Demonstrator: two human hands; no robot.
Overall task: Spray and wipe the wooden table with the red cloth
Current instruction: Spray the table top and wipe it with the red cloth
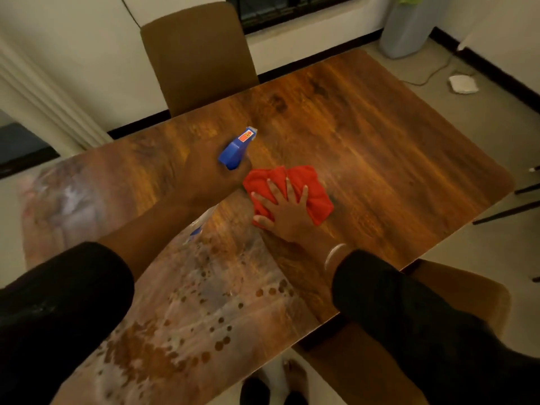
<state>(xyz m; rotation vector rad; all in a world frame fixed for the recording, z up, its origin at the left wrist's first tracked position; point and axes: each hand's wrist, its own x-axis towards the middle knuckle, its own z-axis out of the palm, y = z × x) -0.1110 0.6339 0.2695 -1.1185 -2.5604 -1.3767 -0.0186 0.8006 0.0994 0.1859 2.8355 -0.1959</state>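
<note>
right hand (285,210) flat on red cloth (304,185); left hand (210,173) grips spray bottle (238,149) beside it.

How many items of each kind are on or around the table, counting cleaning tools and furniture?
Spray bottle: 1, held in the left hand
Red cloth: 1, pressed flat under the right hand
Table: 1
Chairs: 2, one at the far side, one at the near right
Total: 5

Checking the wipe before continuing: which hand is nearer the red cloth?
Right. The right hand lies flat on the red cloth; the left hand holds the spray bottle just beside it.
</note>
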